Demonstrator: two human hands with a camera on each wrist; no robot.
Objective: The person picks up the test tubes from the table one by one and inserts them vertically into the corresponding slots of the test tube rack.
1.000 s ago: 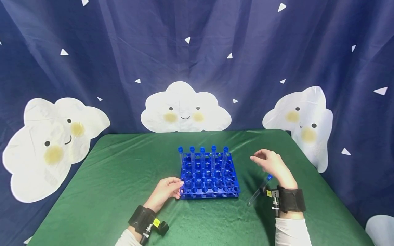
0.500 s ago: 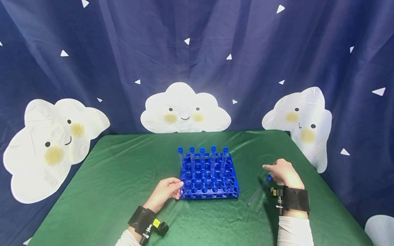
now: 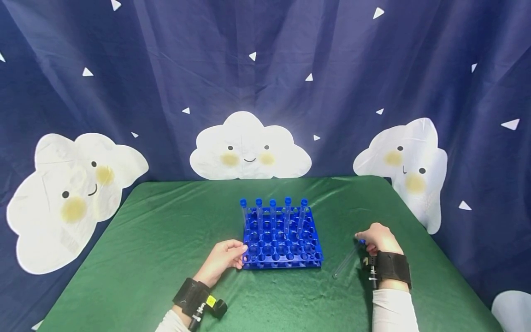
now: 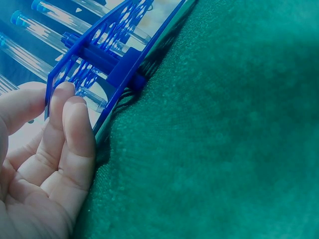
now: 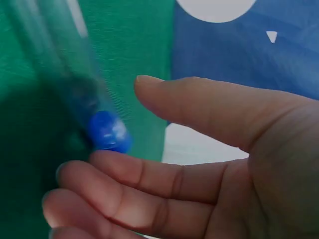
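Note:
A blue test tube rack (image 3: 286, 264) stands on the green-covered table. Several clear test tubes (image 3: 287, 216) with blue caps stand upright along its far part. My left hand (image 3: 221, 259) grips the rack's near left corner; in the left wrist view its thumb and fingers pinch the rack's edge (image 4: 49, 94). To the right of the rack lies one loose test tube (image 3: 345, 264), slanted, its blue cap (image 5: 109, 132) away from me. My right hand (image 3: 379, 239) is at that cap. In the right wrist view the thumb is well apart from the fingers, a fingertip beside the cap.
The green cloth (image 3: 166, 230) covers the table and has slight wrinkles. Behind its far edge hangs a dark blue curtain (image 3: 166, 92) with white clouds and small triangles. Black straps (image 3: 394, 266) with cameras sit on both wrists.
My right hand has moved down and a little right, from above the table to the loose tube's cap. The left hand and the rack have stayed in place.

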